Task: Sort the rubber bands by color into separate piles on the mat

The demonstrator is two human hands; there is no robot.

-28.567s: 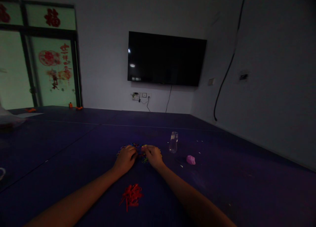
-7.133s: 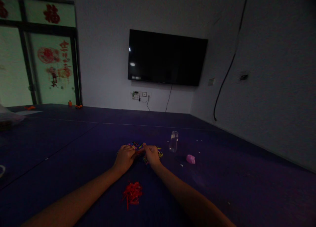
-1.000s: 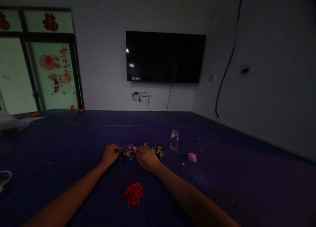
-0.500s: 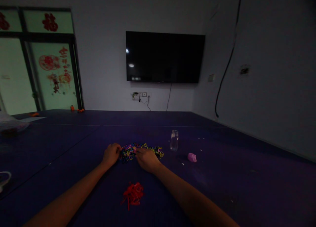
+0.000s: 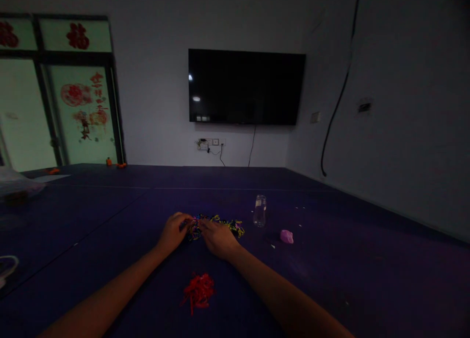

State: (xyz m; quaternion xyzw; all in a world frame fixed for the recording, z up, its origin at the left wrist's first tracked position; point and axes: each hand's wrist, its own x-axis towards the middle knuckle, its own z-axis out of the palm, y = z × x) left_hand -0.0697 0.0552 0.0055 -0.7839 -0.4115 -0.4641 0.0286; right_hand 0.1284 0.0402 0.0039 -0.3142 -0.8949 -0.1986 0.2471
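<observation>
A tangled pile of multicoloured loops, which look like rubber bands (image 5: 235,227), lies on the dark purple table in front of me. My left hand (image 5: 174,234) is at the pile's left side, its thumb and fingers bent together on some of the bands. From the right, my right hand (image 5: 219,238) rests over the middle of the pile, fingers stretched out and pointing left. The fingertips of both hands are close together, and what lies under them is partly hidden. Nearer to me, between my forearms, sits a separate heap of red bands (image 5: 199,291).
Right of the pile stands a clear bottle (image 5: 259,213), with a crumpled pink lump (image 5: 287,236) beyond it. Small white scraps dot the table (image 5: 330,259). A plastic bag (image 5: 18,183) and a white cable (image 5: 11,267) are at the left edge.
My left hand has moved right, over the left part of the pile and closer to my right hand. My right hand has hardly moved.
</observation>
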